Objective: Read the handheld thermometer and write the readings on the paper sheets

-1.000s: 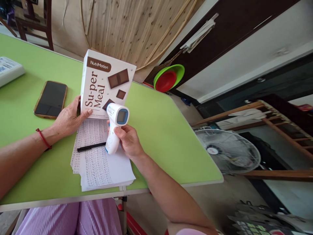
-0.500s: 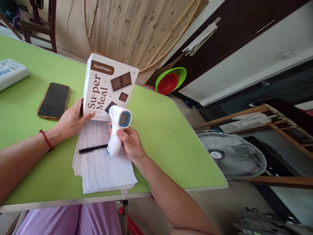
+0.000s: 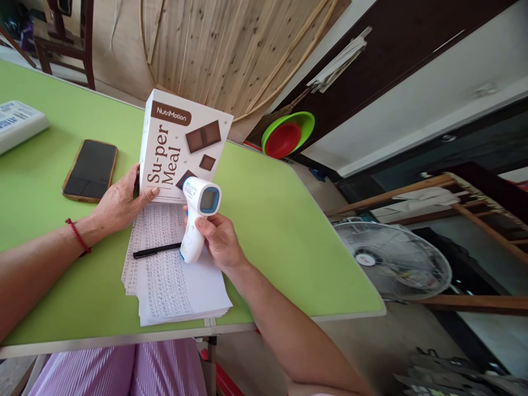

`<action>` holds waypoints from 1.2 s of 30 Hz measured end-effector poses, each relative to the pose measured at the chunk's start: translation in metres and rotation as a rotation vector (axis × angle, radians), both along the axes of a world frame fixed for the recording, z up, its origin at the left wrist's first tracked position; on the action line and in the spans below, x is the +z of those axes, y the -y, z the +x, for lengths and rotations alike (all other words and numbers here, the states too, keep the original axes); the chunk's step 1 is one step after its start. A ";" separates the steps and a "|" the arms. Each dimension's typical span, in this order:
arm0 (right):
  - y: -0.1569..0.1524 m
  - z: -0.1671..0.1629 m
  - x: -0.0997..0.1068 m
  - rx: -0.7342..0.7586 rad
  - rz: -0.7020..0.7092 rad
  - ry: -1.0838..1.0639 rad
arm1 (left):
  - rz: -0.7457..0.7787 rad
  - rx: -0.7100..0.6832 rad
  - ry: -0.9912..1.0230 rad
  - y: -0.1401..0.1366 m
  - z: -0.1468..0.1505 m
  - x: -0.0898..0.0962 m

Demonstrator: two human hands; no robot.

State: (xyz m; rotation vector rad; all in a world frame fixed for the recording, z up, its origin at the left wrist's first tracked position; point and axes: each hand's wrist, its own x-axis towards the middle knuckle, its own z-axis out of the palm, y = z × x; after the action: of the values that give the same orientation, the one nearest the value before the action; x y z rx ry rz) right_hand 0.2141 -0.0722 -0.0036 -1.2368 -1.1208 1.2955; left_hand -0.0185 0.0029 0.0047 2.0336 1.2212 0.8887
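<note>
My left hand (image 3: pixel 121 201) grips the lower left corner of a white and brown food box (image 3: pixel 198 118) labelled "Su-per Meal", its thumb on the front face. The box stands tilted above the far end of a stack of handwritten papers (image 3: pixel 181 291). In my right hand (image 3: pixel 220 239) is a white and blue infrared thermometer (image 3: pixel 193 236), held by its handle. Its head overlaps the box's lower right part in view, and its screen faces me. Whether it touches the box I cannot tell. A black pen (image 3: pixel 154 251) lies across the papers, left of the thermometer.
On the green table (image 3: pixel 280 247), a phone (image 3: pixel 89 170) in a brown case lies left of the box. A white device (image 3: pixel 18 126) sits at the far left. Beyond the right edge are a fan (image 3: pixel 391 261) and red and green basins (image 3: pixel 284 137).
Almost nothing differs. The view has shifted very slightly, while both hands keep the same hold on the box and the thermometer.
</note>
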 end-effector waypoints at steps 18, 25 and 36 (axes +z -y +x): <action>-0.002 0.000 0.000 0.009 -0.008 -0.018 | -0.014 0.008 -0.005 0.001 0.004 0.004; -0.001 -0.001 0.001 -0.001 -0.024 -0.028 | -0.019 0.009 -0.007 0.001 0.004 0.004; -0.001 -0.002 0.004 0.012 -0.027 -0.025 | -0.025 0.014 -0.017 -0.001 0.003 0.002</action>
State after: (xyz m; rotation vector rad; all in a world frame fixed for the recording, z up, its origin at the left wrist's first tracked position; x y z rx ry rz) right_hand 0.2120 -0.0716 0.0001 -1.2315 -1.0978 1.3357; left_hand -0.0155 0.0040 0.0065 2.0186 1.2516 0.8602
